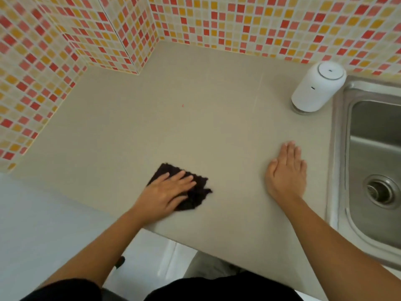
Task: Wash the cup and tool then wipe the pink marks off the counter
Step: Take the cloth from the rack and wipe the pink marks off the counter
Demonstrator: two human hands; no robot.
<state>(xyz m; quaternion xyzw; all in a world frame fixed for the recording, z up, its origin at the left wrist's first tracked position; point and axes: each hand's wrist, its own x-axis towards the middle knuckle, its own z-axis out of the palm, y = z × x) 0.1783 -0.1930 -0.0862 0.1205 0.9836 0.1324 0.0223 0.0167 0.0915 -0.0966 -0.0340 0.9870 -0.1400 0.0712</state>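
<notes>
My left hand [168,191] presses flat on a dark cloth [195,195] that lies on the beige counter [217,127] near its front edge. Fingers are spread over the cloth, which sticks out to the right and behind them. My right hand [286,170] rests palm down on the bare counter to the right, fingers together, holding nothing. A tiny pink mark [183,105] shows on the counter further back, well beyond the cloth. No cup or tool is in view.
A white cylindrical dispenser [316,88] stands at the back right of the counter. A steel sink [377,170] with a drain [380,191] lies at the right edge. Mosaic-tiled walls [238,22] bound the counter at the back and left. The floor shows below the front edge.
</notes>
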